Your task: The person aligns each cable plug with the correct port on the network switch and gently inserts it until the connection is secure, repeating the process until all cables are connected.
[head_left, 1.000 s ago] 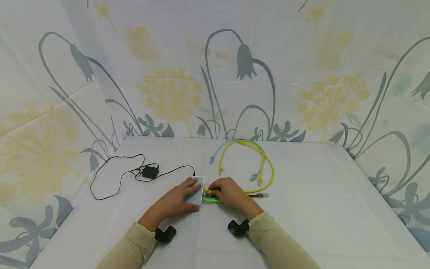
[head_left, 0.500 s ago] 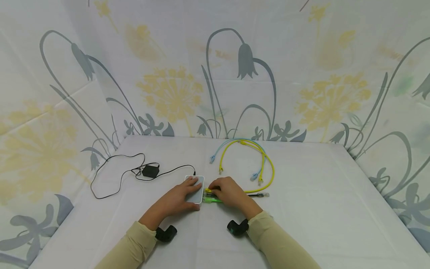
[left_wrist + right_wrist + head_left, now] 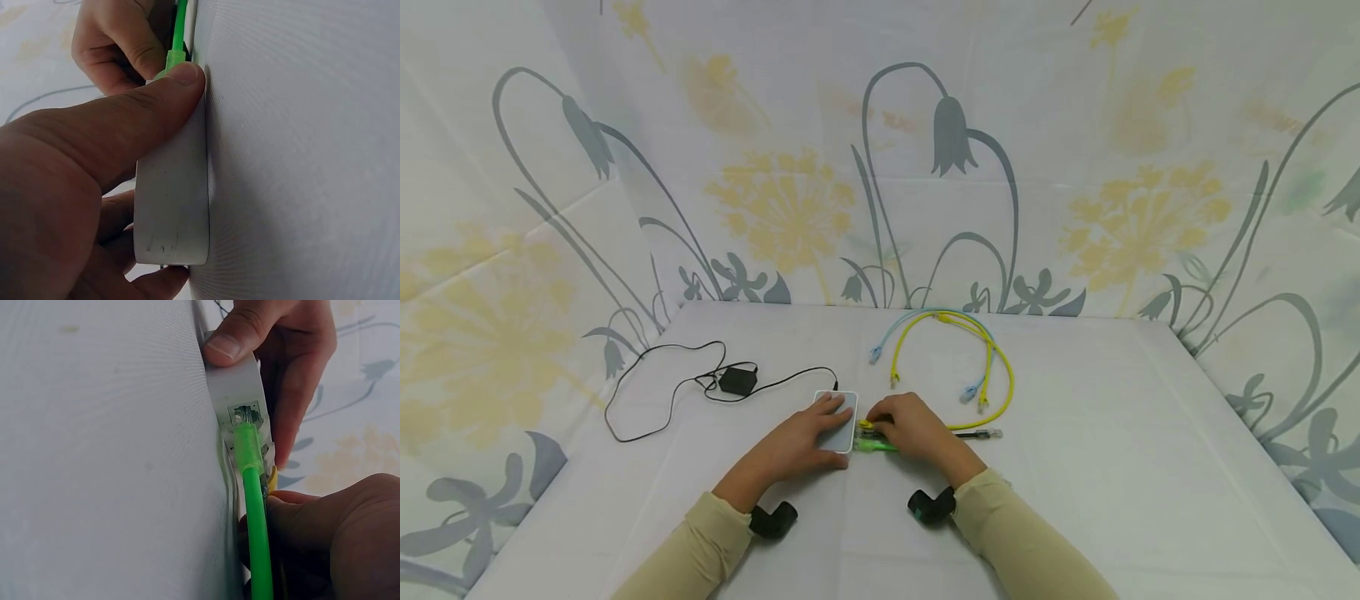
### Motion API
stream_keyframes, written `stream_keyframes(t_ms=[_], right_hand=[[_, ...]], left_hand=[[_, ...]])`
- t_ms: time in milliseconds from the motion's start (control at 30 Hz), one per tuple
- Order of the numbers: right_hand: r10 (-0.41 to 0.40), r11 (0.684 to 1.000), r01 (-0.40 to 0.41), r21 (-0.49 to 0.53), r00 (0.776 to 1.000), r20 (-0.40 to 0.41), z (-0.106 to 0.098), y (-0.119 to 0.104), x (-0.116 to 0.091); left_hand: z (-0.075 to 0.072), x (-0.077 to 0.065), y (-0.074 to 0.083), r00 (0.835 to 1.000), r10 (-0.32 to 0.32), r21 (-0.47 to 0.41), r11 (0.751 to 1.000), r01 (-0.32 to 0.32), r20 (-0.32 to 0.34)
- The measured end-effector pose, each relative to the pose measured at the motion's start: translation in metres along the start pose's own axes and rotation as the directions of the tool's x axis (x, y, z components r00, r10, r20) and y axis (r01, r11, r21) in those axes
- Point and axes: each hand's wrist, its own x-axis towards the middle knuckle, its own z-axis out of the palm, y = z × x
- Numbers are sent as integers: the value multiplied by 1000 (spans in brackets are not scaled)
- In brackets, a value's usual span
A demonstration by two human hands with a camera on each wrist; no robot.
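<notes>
A small white router (image 3: 842, 439) lies flat on the white table. My left hand (image 3: 797, 446) holds it, thumb against the near side and fingers over the top and far edge. To its right, my right hand (image 3: 913, 425) pinches a yellow network cable plug (image 3: 866, 424) at the router's port side; whether that plug is fully seated cannot be seen. A green network cable (image 3: 257, 525) has its clear plug in a port nearest me in the right wrist view. Between green and yellow runs a black network cable (image 3: 981, 434), its far plug showing beyond my right hand.
Behind the right hand lie a looped yellow cable (image 3: 1012, 379) and a light blue cable (image 3: 887, 337). A black power adapter (image 3: 738, 382) sits at the left, its thin cord reaching the router's back. A flowered cloth (image 3: 951, 208) hangs behind the table.
</notes>
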Motion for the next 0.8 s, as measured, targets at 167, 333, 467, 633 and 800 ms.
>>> stream_keyframes(t_ms=[167, 333, 467, 633, 800], right_hand=[[6, 1000, -6, -4, 1000, 17, 0, -1, 2], [19, 1000, -19, -10, 1000, 21, 0, -1, 3], [19, 1000, -19, -8, 1000, 17, 0, -1, 3], [19, 1000, -18, -2, 1000, 17, 0, -1, 2], [15, 1000, -15, 6, 1000, 13, 1, -1, 2]], left_hand=[[0, 0, 0, 1000, -13, -2, 1000, 13, -1], [0, 1, 0, 1000, -22, -12, 1000, 22, 5], [0, 0, 0, 1000, -15, -7, 1000, 15, 1], [0, 1, 0, 1000, -18, -7, 1000, 18, -3], [0, 1, 1, 1000, -19, -14, 1000, 19, -1]])
